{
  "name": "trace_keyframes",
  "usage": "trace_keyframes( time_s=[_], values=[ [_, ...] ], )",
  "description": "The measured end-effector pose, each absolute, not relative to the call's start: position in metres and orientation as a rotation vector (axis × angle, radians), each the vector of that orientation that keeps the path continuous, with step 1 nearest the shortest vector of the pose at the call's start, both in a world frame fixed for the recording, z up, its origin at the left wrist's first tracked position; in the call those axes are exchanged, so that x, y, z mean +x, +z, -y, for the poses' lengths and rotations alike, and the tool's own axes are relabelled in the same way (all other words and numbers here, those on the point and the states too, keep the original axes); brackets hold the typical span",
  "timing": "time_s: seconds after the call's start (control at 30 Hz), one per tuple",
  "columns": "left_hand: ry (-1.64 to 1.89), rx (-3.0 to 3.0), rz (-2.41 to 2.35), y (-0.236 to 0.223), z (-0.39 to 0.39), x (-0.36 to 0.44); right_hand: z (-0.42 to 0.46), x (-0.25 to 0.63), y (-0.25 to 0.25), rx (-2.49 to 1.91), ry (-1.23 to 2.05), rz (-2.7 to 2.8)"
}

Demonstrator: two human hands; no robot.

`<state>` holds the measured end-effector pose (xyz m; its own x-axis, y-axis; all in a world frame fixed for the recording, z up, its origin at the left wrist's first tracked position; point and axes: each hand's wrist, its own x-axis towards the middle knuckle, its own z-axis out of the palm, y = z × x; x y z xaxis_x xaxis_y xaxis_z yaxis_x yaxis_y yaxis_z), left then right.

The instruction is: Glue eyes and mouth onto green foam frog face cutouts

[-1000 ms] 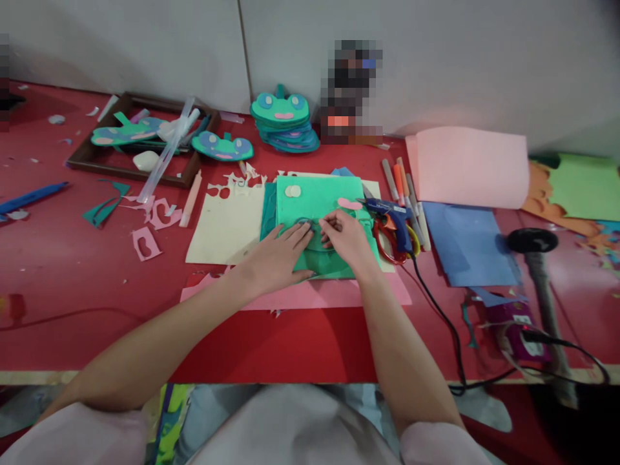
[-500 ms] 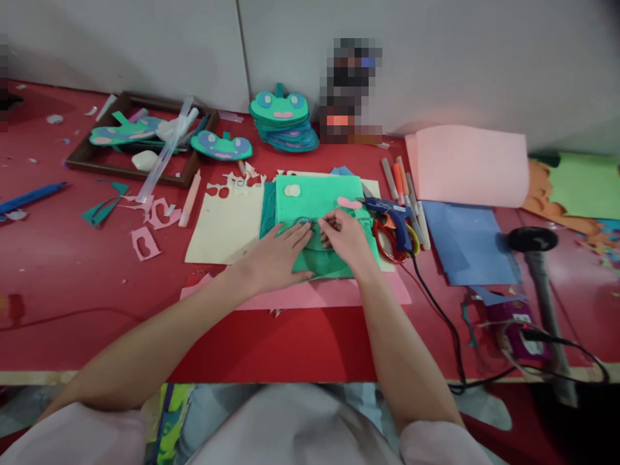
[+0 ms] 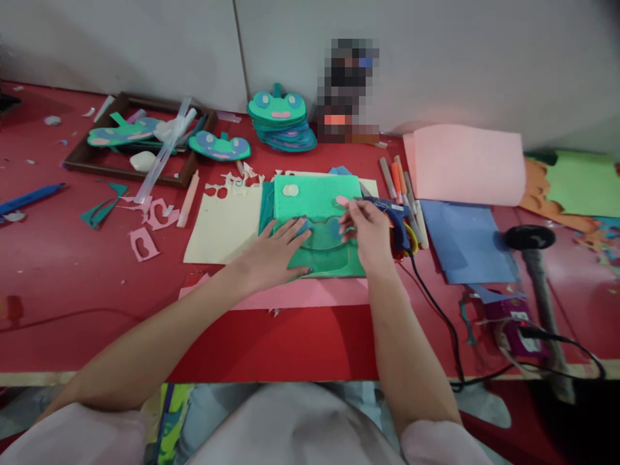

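Note:
A green frog-face cutout (image 3: pixel 322 240) with blue eye circles lies on a stack of green foam sheets (image 3: pixel 317 187). My left hand (image 3: pixel 271 252) rests flat over its left side, fingers spread near the left eye. Up and to the right, my right hand (image 3: pixel 371 232) is at the right edge of the sheets, fingers loosely bent and apart. Its upper fingertips reach a pink lip-shaped piece (image 3: pixel 341 201), partly covering it; its lower fingers are close to the right eye circle. Two small cream circles (image 3: pixel 290 190) lie at the sheet's upper left.
A blue glue gun (image 3: pixel 400 223) lies beside my right hand, its cord (image 3: pixel 438 303) running to a purple box (image 3: pixel 520 329). Markers (image 3: pixel 400 177) lie behind it. Finished frog faces (image 3: pixel 278 110) are stacked at the wall. A brown frame (image 3: pixel 97 163) holds tools and glue sticks.
My right hand has moved right and up from the middle of the cutout to the pink piece, uncovering the right eye circle. The left hand stays nearly in place, shifted slightly left.

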<state>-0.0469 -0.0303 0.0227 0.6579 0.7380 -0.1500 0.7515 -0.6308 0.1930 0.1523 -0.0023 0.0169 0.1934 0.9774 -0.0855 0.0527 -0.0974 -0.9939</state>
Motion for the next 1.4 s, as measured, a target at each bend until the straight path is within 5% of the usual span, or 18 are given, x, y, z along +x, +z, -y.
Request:
trace_keyframes(
  time_s=[0.37,1.4],
  values=[
    [-0.128,2.638,-1.238,0.023,0.031,-0.047,0.01,0.163,0.018,-1.94,0.476,1.514],
    [0.188,2.761,-1.571,0.025,0.028,0.011,0.026,0.149,0.014,-1.916,0.203,1.939]
  ],
)
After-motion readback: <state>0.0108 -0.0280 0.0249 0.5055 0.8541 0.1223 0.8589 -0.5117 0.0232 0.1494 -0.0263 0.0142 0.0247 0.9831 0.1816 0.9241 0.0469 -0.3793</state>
